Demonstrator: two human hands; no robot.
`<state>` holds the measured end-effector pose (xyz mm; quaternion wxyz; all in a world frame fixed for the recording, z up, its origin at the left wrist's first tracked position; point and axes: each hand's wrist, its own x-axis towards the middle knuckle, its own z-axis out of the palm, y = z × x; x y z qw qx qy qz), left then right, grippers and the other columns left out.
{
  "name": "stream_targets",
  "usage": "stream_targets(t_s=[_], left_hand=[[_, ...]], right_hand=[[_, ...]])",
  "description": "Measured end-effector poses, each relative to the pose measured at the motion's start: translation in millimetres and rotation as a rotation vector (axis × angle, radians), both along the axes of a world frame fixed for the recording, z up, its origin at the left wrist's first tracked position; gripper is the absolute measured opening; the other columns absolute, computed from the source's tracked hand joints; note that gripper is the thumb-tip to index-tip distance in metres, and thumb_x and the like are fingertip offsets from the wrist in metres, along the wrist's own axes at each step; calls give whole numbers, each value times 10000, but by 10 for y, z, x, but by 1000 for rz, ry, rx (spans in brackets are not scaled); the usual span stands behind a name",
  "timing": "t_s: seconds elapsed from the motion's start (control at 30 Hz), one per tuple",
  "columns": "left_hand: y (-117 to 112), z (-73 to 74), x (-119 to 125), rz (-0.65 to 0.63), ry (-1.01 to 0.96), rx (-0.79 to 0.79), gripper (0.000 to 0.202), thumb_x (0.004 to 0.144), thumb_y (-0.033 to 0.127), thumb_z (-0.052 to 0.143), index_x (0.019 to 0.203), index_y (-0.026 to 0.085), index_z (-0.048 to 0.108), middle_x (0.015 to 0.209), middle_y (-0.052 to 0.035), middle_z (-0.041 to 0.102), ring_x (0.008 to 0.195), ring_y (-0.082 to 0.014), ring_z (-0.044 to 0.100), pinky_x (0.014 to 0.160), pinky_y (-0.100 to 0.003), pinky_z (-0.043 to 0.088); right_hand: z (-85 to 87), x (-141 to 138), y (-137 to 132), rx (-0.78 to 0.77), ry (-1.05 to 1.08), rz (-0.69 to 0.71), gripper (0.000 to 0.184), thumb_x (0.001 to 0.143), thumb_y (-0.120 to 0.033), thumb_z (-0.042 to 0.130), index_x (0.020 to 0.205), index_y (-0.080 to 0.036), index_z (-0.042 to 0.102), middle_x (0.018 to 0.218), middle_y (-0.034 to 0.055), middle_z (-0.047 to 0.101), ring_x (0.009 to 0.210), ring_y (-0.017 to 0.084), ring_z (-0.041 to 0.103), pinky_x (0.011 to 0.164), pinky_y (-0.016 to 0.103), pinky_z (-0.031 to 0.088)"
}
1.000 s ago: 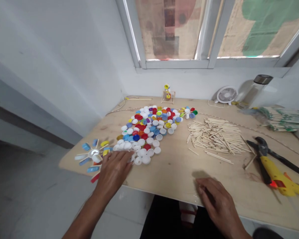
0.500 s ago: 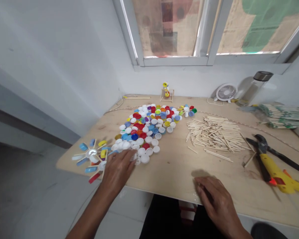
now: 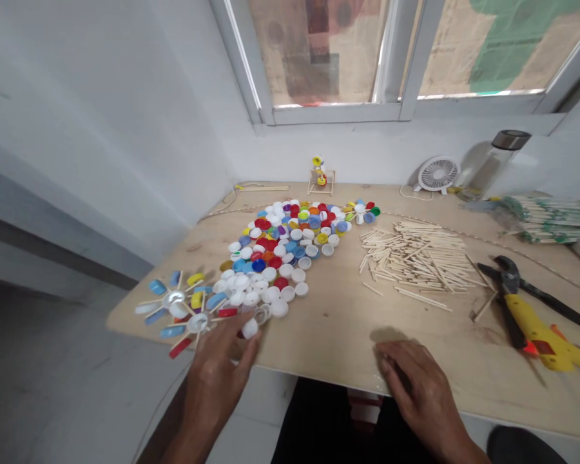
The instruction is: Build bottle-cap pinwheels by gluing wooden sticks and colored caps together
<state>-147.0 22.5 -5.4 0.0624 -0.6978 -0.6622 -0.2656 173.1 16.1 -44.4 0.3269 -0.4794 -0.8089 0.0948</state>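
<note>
Between the thumb and fingers of my left hand (image 3: 220,367) is a white bottle cap (image 3: 250,328), held close to the table's front edge. Just beyond it spreads a heap of bottle caps (image 3: 270,258), mostly white at the near end and mixed colours farther back. Left of that hand lie two wheel-shaped pieces made of sticks and caps, the nearer wheel (image 3: 198,322) partly beside my fingers and the farther wheel (image 3: 173,300) behind it. My right hand (image 3: 418,386) rests at the front edge with curled fingers; whatever they may hold is hidden.
A pile of short wooden sticks (image 3: 418,258) lies right of the caps. Farther right are black-handled pliers (image 3: 510,277) and a yellow glue gun (image 3: 536,335). A small stick-and-cap model (image 3: 321,180), a white fan (image 3: 439,174) and a glass bottle (image 3: 493,167) stand along the wall.
My left hand has drawn back from the near end of the heap toward the table edge, carrying a white bottle cap. My right hand has stayed in place.
</note>
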Motion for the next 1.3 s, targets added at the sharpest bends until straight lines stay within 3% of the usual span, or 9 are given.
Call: stream_targets(t_s=[0.17, 0.33, 0.5, 0.63, 0.7, 0.8, 0.87, 1.03, 1.3], left_hand=[[-33, -165, 80, -49, -84, 3, 256, 873, 345, 511, 1067, 213, 615, 1006, -95, 721, 966, -274, 658, 828, -430, 516], [59, -190, 76, -17, -111, 8, 283, 862, 369, 520, 1068, 205, 625, 1018, -106, 709, 999, -288, 641, 874, -465, 502], [-16, -239, 86, 47, -164, -62, 289, 881, 401, 492, 1099, 243, 595, 1099, -100, 682, 1072, -293, 616, 884, -468, 508], [-152, -298, 149, 183, -247, -72, 316, 874, 465, 468, 1119, 297, 575, 1167, -75, 669, 1126, -315, 595, 611, -376, 564], [-206, -304, 222, 154, -291, -129, 315, 842, 468, 519, 1119, 327, 572, 1158, -41, 685, 1026, -294, 654, 455, -308, 519], [-239, -293, 400, 55, -381, -190, 295, 809, 420, 586, 1098, 365, 582, 1083, 8, 716, 868, -245, 705, 383, -279, 468], [-220, -289, 552, -1, -448, -211, 282, 806, 405, 592, 1086, 369, 593, 1049, 18, 723, 863, -234, 706, 439, -291, 508], [-84, -326, 905, -140, -576, -223, 276, 800, 409, 600, 1054, 300, 614, 1042, -15, 727, 953, -237, 684, 796, -380, 562], [31, -553, 1077, -269, -495, -99, 256, 816, 376, 590, 1055, 284, 596, 1006, -50, 698, 965, -260, 634, 858, -430, 503]], right_hand=[[9, 6, 9, 5, -6, -1, 185, 929, -238, 487, 1063, -225, 614, 947, 48, 695, 835, 191, 667, 781, 351, 513], [14, 4, 7, 4, 10, -2, 189, 930, -231, 487, 1064, -216, 620, 934, 52, 693, 827, 190, 664, 783, 345, 511], [63, -47, -13, -31, 7, -9, 179, 928, -198, 475, 1057, -216, 598, 937, 55, 681, 835, 190, 643, 775, 345, 496], [156, -62, -33, -78, 40, -17, 186, 926, -162, 454, 1031, -216, 597, 916, 49, 673, 823, 177, 630, 747, 319, 496], [198, -4, -17, -76, 56, -40, 187, 926, -161, 450, 1025, -213, 600, 913, 49, 674, 823, 172, 630, 735, 304, 499], [238, 188, 76, -10, 10, -127, 188, 930, -191, 452, 1040, -211, 603, 940, 58, 682, 859, 185, 636, 743, 309, 501], [257, 349, 183, 59, -59, -204, 200, 929, -218, 450, 1053, -209, 607, 983, 68, 685, 902, 202, 639, 761, 322, 501], [340, 609, 455, 52, -284, -316, 235, 925, -218, 416, 1000, -189, 637, 981, 85, 679, 874, 223, 631, 765, 345, 483], [352, 631, 618, 15, -395, -368, 178, 914, -194, 478, 987, -193, 641, 973, 73, 675, 910, 219, 597, 796, 320, 442]])
